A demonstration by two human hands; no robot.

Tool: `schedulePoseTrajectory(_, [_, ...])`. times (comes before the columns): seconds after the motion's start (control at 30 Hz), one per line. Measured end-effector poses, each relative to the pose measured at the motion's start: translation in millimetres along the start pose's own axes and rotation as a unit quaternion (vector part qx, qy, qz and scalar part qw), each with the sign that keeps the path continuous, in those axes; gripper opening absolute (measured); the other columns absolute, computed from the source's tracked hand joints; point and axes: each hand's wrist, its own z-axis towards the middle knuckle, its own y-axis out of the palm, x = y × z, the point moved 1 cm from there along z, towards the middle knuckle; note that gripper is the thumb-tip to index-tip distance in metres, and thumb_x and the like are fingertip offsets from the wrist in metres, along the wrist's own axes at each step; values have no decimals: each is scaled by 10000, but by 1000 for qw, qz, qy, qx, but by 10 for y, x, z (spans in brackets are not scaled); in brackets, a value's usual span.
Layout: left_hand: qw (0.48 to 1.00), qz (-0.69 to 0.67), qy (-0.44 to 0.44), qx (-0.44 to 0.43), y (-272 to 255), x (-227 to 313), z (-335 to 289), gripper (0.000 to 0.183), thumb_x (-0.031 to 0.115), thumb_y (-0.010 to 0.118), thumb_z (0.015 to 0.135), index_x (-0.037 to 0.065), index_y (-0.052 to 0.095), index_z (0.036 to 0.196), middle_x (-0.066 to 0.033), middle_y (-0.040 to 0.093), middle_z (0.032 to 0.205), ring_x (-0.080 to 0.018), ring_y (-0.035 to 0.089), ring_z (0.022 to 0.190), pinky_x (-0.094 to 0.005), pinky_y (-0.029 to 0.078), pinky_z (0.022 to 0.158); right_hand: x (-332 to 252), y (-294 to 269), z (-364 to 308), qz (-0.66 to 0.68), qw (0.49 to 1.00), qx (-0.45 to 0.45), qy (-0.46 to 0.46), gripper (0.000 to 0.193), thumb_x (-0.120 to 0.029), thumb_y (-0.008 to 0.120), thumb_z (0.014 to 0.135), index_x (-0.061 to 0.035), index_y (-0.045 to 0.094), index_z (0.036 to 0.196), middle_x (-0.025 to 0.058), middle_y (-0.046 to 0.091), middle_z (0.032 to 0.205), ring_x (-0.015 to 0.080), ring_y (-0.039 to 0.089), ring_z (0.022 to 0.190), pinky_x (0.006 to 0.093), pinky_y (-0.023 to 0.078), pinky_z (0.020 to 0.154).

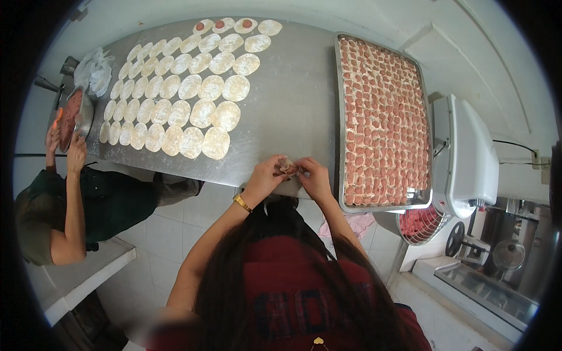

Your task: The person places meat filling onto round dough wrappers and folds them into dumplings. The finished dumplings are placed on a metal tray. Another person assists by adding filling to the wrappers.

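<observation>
At the table's near edge my left hand [266, 177] cups a small dumpling [287, 168] with reddish meat filling and pale folded dough. The fingers of my right hand [315, 178] pinch the dough from the other side; the fingertips partly hide it. Beyond my hands to the left, rows of round floured dough wrappers [215, 143] lie on the metal table [293, 99]. A few wrappers in the farthest row carry a lump of meat [220, 24]. Close by my right hand is a large metal tray [338, 117] packed with rows of open-topped dumplings [383, 117].
A co-worker [88, 199] at the left holds an orange-handled tool over a metal bowl [85, 114] of meat. A plastic bag [93, 70] lies near that bowl. Right of the tray stands a white mixer [468, 158] with a wire guard over meat.
</observation>
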Motion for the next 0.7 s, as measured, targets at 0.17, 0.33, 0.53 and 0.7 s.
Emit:
schedulePoseTrajectory(0.17, [994,96,50,17,-37,15,-12,378,35,703,724,16,594,1085,-154,668,871,-264,673,793,-328,531,703,-51,-86,-4,-54,998,-10,-37,263,57,620,664,-23,631,914,120,609,901,334,612,853,391,489,743])
schedulePoseTrajectory(0.33, [997,76,-18,-30,-53,52,-24,288,90,729,706,17,619,962,-146,669,861,-287,661,763,-356,518,673,-52,-69,-25,-78,995,-54,-20,343,76,611,654,-27,616,981,130,597,975,327,601,906,381,490,765])
schedulePoseTrajectory(0.53, [979,196,59,-6,-54,121,-5,240,134,741,699,26,612,871,-134,648,769,-303,634,695,-384,491,628,-31,-69,28,-101,990,-54,-81,364,83,633,638,-30,622,985,114,603,953,284,628,904,346,508,752])
schedulePoseTrajectory(0.7, [988,138,67,-19,-68,93,36,278,159,757,684,38,607,884,-114,642,734,-293,628,692,-378,487,626,-40,-64,8,-79,994,-73,-24,375,98,611,649,-41,625,997,118,605,960,318,614,912,360,507,751])
